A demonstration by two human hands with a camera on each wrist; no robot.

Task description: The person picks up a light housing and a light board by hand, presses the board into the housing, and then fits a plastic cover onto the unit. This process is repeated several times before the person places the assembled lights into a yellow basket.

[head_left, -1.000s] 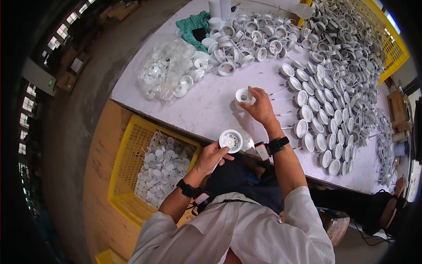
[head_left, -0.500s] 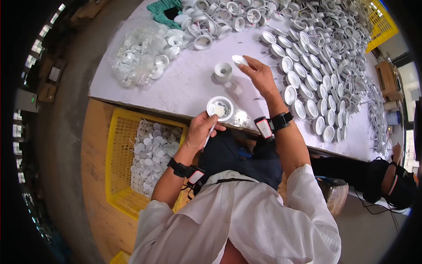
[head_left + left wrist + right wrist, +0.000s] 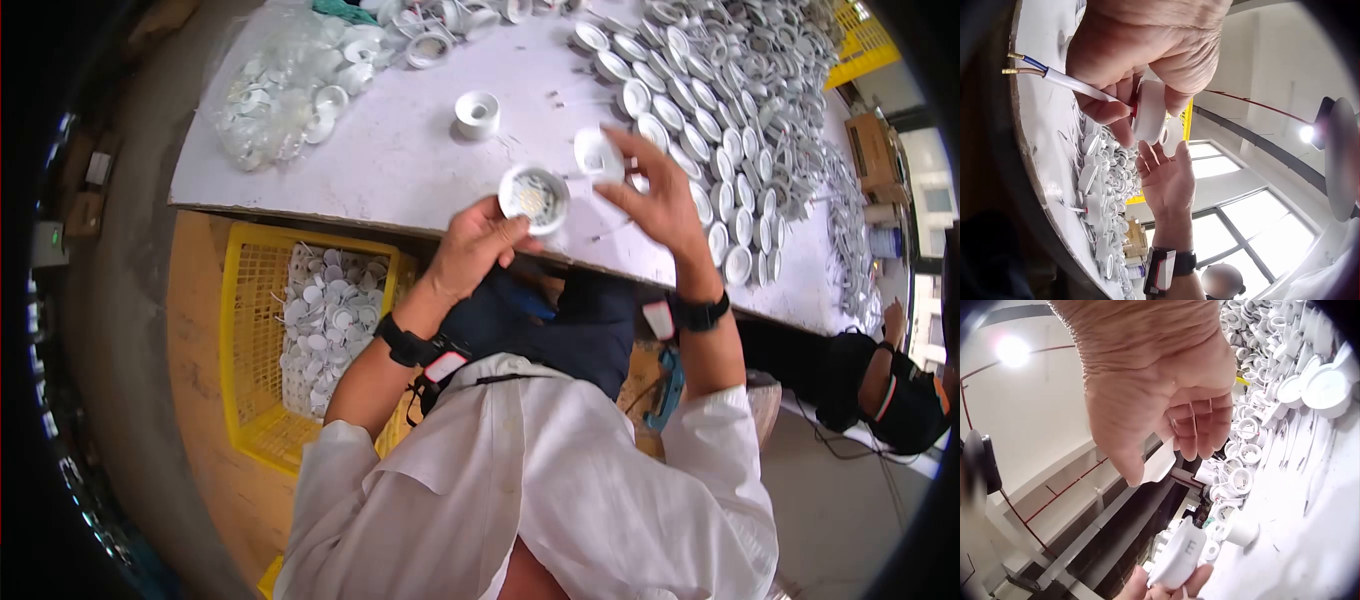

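The left hand (image 3: 478, 245) grips a round white lamp housing (image 3: 534, 200) whose open face shows a disc with small yellowish dots. In the left wrist view, a white cable (image 3: 1079, 87) with blue and brown wire ends runs from that housing (image 3: 1150, 112). Just to the right, the right hand (image 3: 655, 195) pinches a white cup-shaped piece (image 3: 597, 155) between thumb and fingers; the same piece (image 3: 1160, 464) appears in the right wrist view. The two parts are apart. On the table behind stands a white ring-topped piece (image 3: 478, 115).
Rows of finished-looking white lamps (image 3: 690, 120) cover the table's right side. A clear plastic bag (image 3: 265, 100) of white parts lies at the left. Below the table's edge (image 3: 300, 215), a yellow crate (image 3: 235, 340) holds white discs (image 3: 330, 320). Another person's arm (image 3: 893, 325) shows at far right.
The right hand has brought the cup-shaped piece from the table's middle down towards the housing. The left hand has moved slightly up and right with the housing. The head view has shifted.
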